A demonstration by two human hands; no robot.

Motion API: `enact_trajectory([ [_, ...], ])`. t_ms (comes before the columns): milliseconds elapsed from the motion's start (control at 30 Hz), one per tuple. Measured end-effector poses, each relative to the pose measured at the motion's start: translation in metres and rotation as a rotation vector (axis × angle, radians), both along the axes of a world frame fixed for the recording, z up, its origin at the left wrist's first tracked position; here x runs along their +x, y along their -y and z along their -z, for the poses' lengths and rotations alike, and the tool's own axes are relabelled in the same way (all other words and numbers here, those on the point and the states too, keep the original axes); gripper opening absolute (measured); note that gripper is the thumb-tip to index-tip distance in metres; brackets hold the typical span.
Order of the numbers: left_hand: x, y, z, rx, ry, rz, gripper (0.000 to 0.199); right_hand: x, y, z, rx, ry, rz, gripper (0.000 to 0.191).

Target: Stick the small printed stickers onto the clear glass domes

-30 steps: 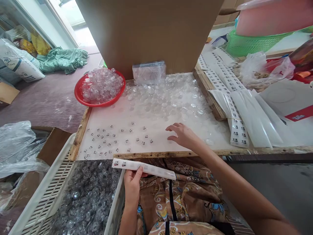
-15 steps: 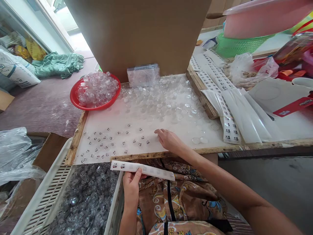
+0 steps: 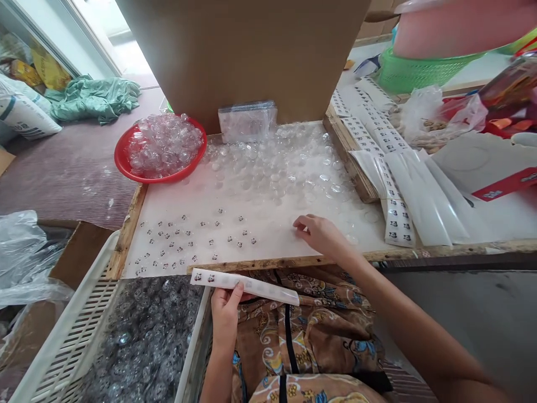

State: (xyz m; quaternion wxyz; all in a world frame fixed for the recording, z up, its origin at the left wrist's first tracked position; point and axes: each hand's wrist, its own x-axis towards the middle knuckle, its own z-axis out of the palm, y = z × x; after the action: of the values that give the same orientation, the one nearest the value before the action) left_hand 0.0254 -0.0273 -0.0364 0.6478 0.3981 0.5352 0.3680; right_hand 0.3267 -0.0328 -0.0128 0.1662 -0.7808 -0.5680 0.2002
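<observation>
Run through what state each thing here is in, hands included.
Left hand: closed on printed strip
Right hand: fingers curled, anything held unclear
Red basin: heaped with clear pieces
White crate: full of small pieces
Cardboard box: open, plastic inside
Green cloth: crumpled
Green basket: beneath pink basin

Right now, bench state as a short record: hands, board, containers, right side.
left hand: holding white strip, two panda prints clear
right hand: at board, contact unclear
board: clear discs far side, panda-marked pieces near left
red bowl: heaped with clear pieces
crate: many pieces
right side: printed strips beyond wooden bar
</observation>
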Motion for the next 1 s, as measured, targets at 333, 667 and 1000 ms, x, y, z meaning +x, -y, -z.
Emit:
enact_trajectory([
  [333,0.012,0.01,-0.021,0.009,-0.022,0.037,0.033,-0.076,-0.005,-0.036,0.204,-0.406,-0.156,0.009],
  [667,0.016,0.009,-0.021,0.217,-0.105,0.144,0.023,-0.171,-0.01,-0.027,0.301,-0.542,-0.242,0.011],
  [1000,0.014,0.005,-0.013,0.213,-0.092,0.15,0.022,-0.173,-0.008,-0.021,0.305,-0.644,-0.147,0.012],
])
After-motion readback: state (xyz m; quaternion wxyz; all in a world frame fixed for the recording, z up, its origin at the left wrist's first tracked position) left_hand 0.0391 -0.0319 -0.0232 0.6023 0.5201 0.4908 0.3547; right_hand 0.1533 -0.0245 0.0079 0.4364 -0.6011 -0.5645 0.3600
